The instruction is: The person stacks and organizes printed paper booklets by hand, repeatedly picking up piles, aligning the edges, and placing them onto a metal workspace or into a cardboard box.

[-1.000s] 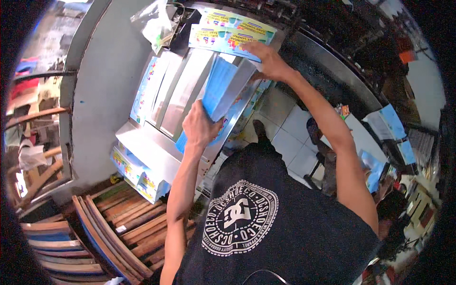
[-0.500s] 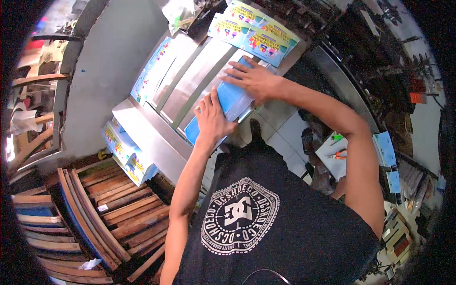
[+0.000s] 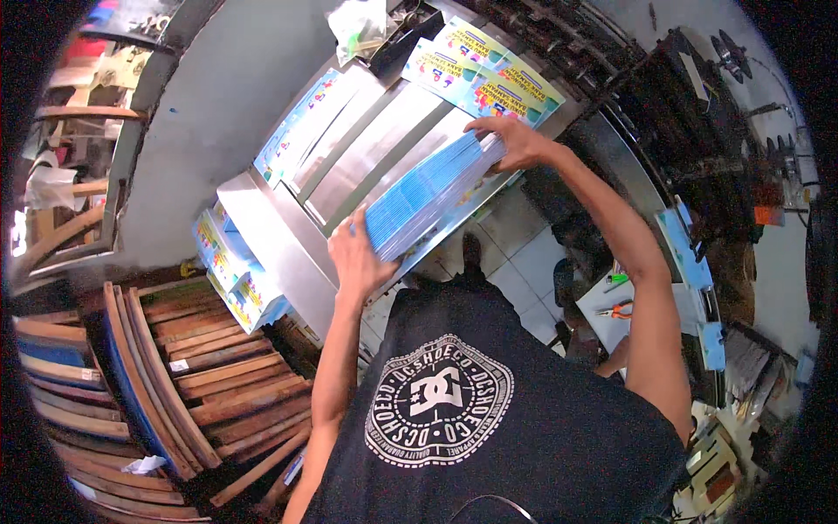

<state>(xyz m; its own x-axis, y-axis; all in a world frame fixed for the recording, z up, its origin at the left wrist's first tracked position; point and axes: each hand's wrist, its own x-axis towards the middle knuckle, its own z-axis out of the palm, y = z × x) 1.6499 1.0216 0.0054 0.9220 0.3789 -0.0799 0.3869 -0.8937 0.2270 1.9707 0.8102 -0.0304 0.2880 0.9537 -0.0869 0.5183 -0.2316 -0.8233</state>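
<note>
A stack of thin booklets [image 3: 423, 194], its blue edges lined up like ribs, lies on the near side of a metal work surface [image 3: 272, 218]. My left hand [image 3: 358, 260] closes on the stack's left end, thumb on the near side. At the opposite end my right hand [image 3: 517, 144] grips it with fingers bent over the far corner; part of its grip is hidden. Just beyond the right hand are several printed booklet piles [image 3: 480, 74] in blue and yellow. Another row of printed booklets [image 3: 301, 118] lies along the left far side.
More booklets [image 3: 231, 262] sit on a lower level at left, above wooden slats [image 3: 231, 375]. A plastic bag [image 3: 358, 28] lies at the back beside a dark box [image 3: 406, 31]. Orange-handled pliers [image 3: 618, 310] rest on a white board [image 3: 650, 319] to the right, near dark machinery [image 3: 698, 122].
My hands have moved apart from on top of the stack to its two ends. The blue surface now shows as separate booklet edges. The view has shifted slightly.
</note>
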